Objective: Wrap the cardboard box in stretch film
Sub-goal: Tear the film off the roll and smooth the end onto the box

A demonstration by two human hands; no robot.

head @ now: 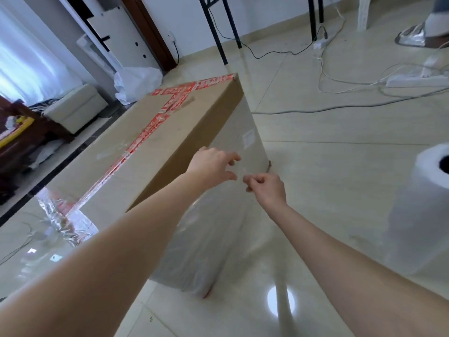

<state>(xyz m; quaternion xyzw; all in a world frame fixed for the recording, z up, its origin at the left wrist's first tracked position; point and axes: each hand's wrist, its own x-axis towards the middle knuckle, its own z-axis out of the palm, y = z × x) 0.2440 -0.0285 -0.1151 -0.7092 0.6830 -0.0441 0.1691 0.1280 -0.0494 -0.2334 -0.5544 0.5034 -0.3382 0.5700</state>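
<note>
A big cardboard box (pixel 170 132) with red tape along its top stands on the tiled floor. Clear stretch film (pixel 204 251) covers its right side and bunches at the near-left corner. My left hand (pixel 211 166) reaches over the box's right side with fingers and thumb curled towards a thin edge of film. Close beside it, my right hand (pixel 267 188) pinches that film edge with curled fingers. A roll of stretch film (pixel 422 212) stands upright on the floor to the right.
Cables and power strips (pixel 413 79) lie across the floor at the back right. Black table legs (pixel 218 32) stand behind the box. Another person's foot (pixel 413 35) is at the top right. A white stool (pixel 75 108) and dark wooden furniture (pixel 24 137) are on the left.
</note>
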